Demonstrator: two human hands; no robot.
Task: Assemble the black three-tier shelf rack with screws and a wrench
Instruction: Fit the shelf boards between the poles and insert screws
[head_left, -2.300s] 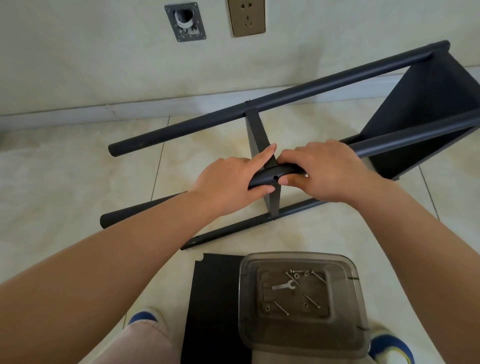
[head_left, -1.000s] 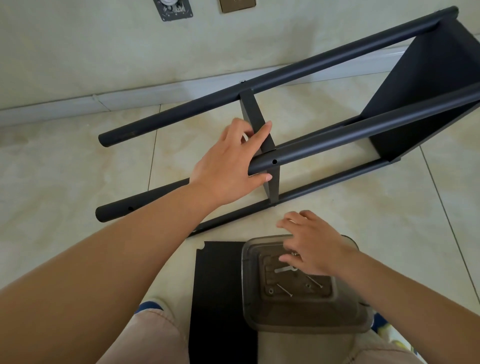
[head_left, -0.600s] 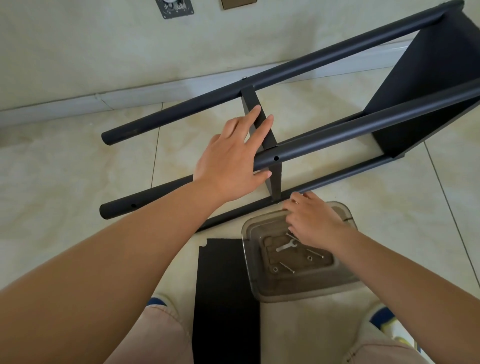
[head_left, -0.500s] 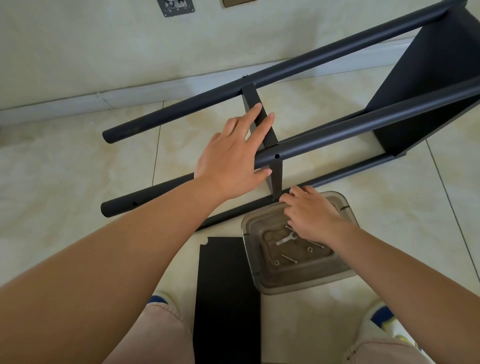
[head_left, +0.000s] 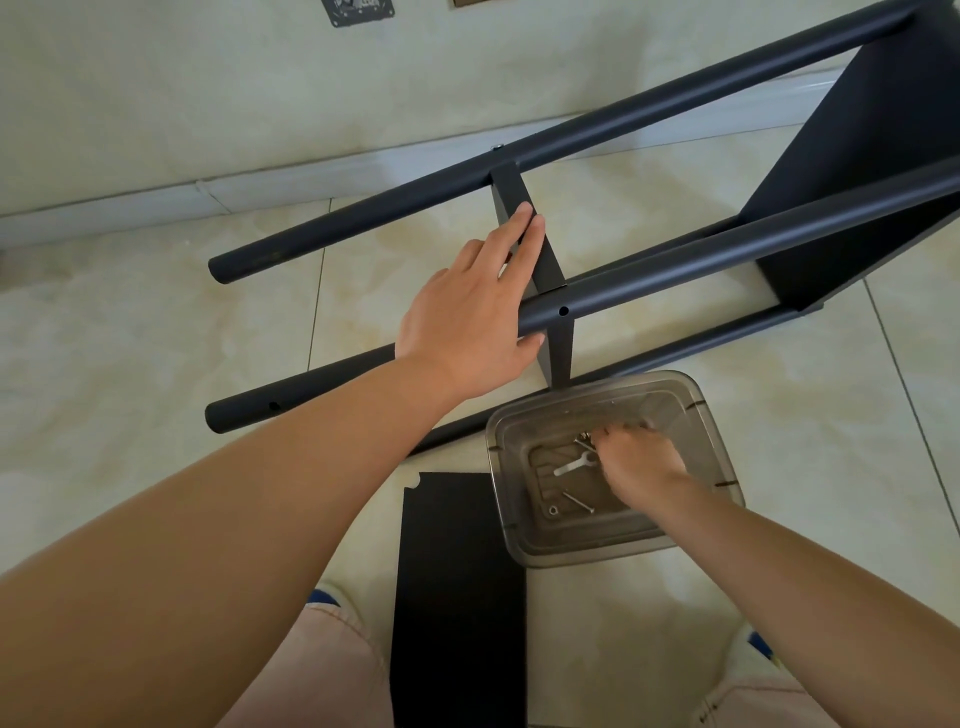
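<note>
The black rack lies on its side on the tiled floor. My left hand (head_left: 467, 322) rests over its near upper pole (head_left: 727, 249). Its fingers lie straight along the middle shelf panel (head_left: 550, 260) and its thumb sits under the pole, just left of an empty screw hole (head_left: 563, 312). My right hand (head_left: 639, 462) is down inside a clear plastic container (head_left: 722, 499), its curled fingertips pinching at a screw in a small cluster. A silver wrench (head_left: 574, 464) and another screw (head_left: 577, 503) lie loose on the container bottom.
A loose black shelf panel (head_left: 457, 597) lies flat between my knees, left of the container. The rack's end shelf (head_left: 857, 182) stands at the right. The wall and skirting run close behind the rack. My shoes and knees are at the bottom edge.
My right hand left the pole and went down into the container to the screws. The container now sits closer to the rack. My left hand stayed on the pole with its fingers straighter.
</note>
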